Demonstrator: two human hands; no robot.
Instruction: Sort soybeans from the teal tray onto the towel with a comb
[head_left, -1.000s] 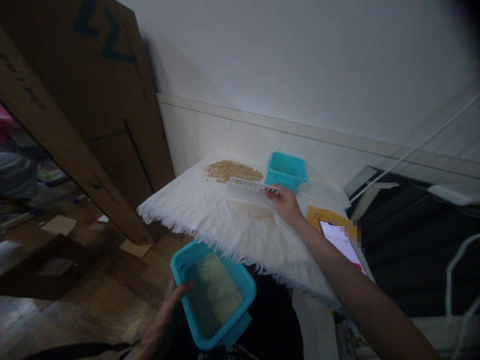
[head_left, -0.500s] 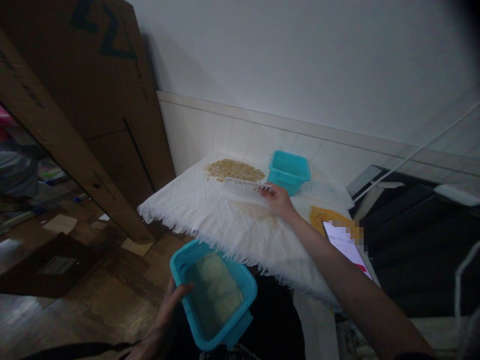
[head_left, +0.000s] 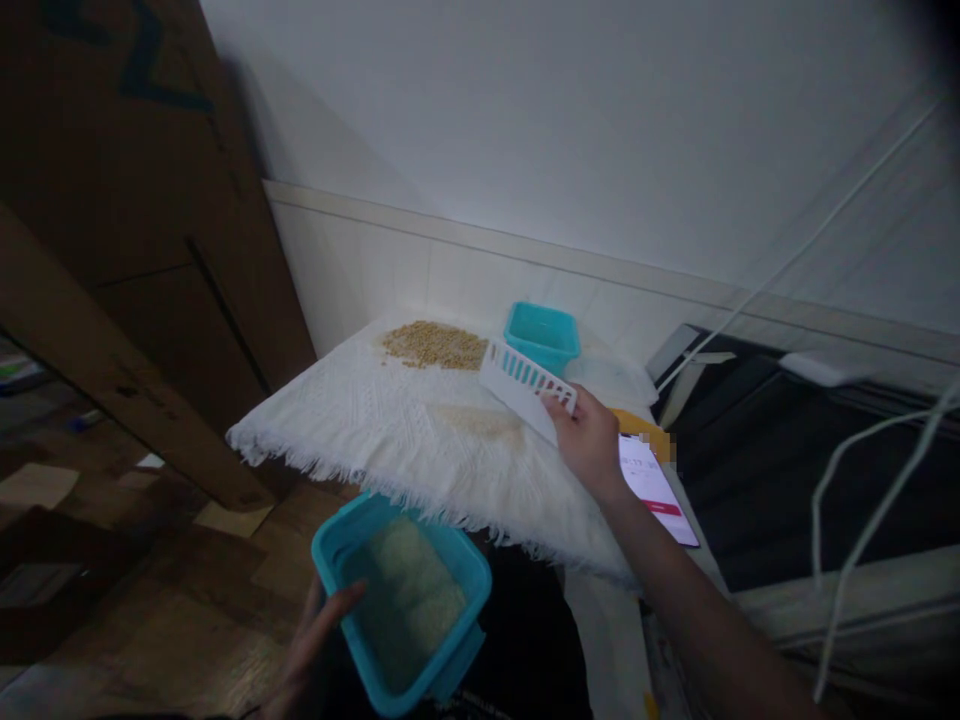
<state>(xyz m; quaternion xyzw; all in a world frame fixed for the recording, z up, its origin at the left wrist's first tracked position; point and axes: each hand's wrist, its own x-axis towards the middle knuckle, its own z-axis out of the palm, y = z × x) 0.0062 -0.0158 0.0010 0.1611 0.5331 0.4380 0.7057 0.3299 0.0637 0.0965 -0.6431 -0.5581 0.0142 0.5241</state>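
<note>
My left hand [head_left: 321, 625] grips the near-left rim of a teal plastic container [head_left: 475, 592], thumb inside, below the table's front edge. White rice-like grains [head_left: 424, 585] lie in it, heaped toward its far right side. In my right hand [head_left: 589, 445] is a white slotted plastic piece [head_left: 517, 390], tilted above the white fringed cloth [head_left: 322, 412]. Just left of that piece sits a spread pile of yellowish beans [head_left: 431, 345]. A thin patch of pale grains [head_left: 480, 422] lies on the cloth nearer to me. Behind the slotted piece stands a second teal container [head_left: 541, 330].
A phone [head_left: 656, 490] lies by my right forearm, next to something orange [head_left: 637, 425]. A clear plastic lid-like piece [head_left: 619, 385] rests at the back right. Large cardboard [head_left: 150, 350] stands left; white cables [head_left: 847, 520] hang right. A wall [head_left: 525, 150] is behind.
My right hand has drawn the slotted piece to the right and toward me, turning it so its slots show. My left hand still holds the container. The camera view has shifted.
</note>
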